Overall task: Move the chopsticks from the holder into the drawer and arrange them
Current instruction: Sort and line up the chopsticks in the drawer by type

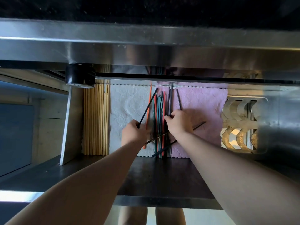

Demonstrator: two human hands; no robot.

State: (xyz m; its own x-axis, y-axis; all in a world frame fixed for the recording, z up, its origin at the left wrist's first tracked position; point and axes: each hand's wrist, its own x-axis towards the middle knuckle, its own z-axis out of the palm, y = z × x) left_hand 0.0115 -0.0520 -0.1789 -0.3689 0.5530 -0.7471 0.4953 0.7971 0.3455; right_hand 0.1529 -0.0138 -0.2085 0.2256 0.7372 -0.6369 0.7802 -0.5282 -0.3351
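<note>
A dark speckled stone countertop [146, 7] ran across the top, and below it lay a broad band of brushed stainless steel [146, 34] that caught soft streaks of light. A black round roller [80, 76] sat under that band at the left. To the right, a shiny steel panel with wavy cut-out slots [243, 125] glowed warm yellow through its openings. At far left stood a flat blue panel [14, 135] beside a pale tiled surface [50, 127]. A pale, brightly lit floor [203, 216] showed at the bottom edge.
</note>
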